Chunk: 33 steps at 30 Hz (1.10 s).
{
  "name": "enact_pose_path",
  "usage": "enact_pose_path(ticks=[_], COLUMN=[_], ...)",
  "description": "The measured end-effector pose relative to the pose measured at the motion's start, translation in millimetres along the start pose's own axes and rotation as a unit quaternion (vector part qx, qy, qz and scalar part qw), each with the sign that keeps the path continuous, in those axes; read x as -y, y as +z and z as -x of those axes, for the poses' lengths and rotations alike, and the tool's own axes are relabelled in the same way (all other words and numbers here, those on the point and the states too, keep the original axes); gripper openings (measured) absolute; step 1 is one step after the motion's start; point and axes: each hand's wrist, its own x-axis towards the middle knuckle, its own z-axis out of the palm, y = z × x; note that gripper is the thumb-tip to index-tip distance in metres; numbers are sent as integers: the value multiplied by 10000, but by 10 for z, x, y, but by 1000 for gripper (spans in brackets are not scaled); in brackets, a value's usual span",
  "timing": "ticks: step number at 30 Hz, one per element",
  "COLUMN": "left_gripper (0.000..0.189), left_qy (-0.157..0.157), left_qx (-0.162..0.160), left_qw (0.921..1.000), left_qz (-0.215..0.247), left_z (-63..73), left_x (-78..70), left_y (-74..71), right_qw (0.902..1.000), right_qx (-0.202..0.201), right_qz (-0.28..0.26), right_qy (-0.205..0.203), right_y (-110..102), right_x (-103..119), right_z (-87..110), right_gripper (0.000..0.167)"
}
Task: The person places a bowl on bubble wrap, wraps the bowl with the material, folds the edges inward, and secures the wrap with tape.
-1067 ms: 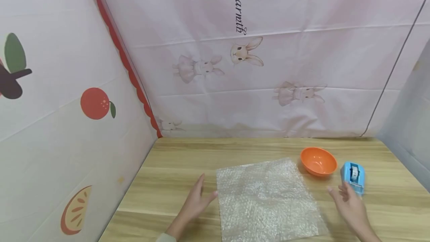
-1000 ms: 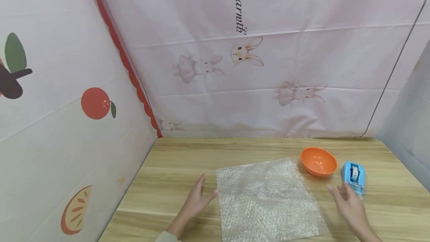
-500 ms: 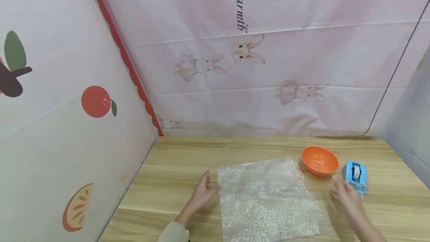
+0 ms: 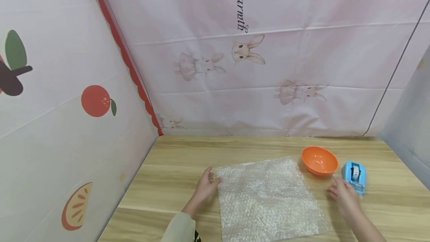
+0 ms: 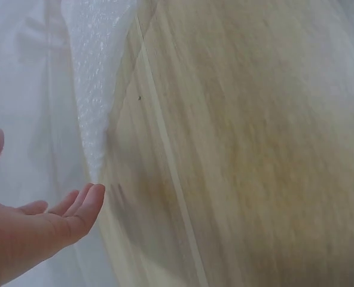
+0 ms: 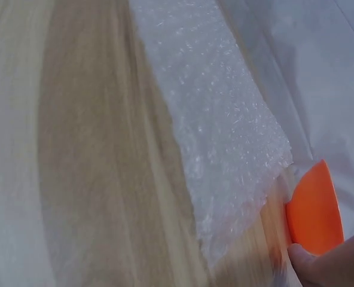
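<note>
A square sheet of bubble wrap [image 4: 268, 199] lies flat on the wooden table. My left hand [image 4: 205, 188] is at its left edge, near the far left corner, with the thumb overlapping the edge in the head view. In the left wrist view the left hand's fingers [image 5: 81, 209] are loosely bent beside a corner of the sheet, holding nothing. An orange bowl [image 4: 319, 161] stands beyond the sheet's far right corner. My right hand [image 4: 346, 197] is just in front of the bowl, fingers loosely curled and holding nothing. Its thumb [image 6: 305, 263] overlaps the bowl's lower side in the right wrist view.
A blue tape dispenser [image 4: 354, 176] with a roll in it stands right of the bowl, close beside the right hand. Printed cloth [image 4: 235, 111] hangs along the table's back edge, and a fruit-print sheet [image 4: 100, 152] covers the left side.
My left hand has moved forward and slightly right, towards the wrap's far left corner. The right hand has shifted off the front of the tape dispenser, its thumb now near the bowl.
</note>
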Motion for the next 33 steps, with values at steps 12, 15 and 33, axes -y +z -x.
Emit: enact_pose_path(ticks=[12,15,33], left_gripper=[66,65,56], left_qy=[-603,-644,-452], left_qx=[-540,-667,-1615], left_qw=[9965,9956,9796], left_qz=[233,107,-1111], left_z=[-93,-118,-218], left_x=[-36,-37,-22], left_y=[132,166,346], right_qw=[9943,9936,9929], right_qx=[271,277,-94], right_qz=[-1018,-1055,-1059], right_qy=[159,286,524], right_y=[70,78,150], right_x=[54,81,157], right_z=[-91,-99,-172], right_gripper=[76,77,63])
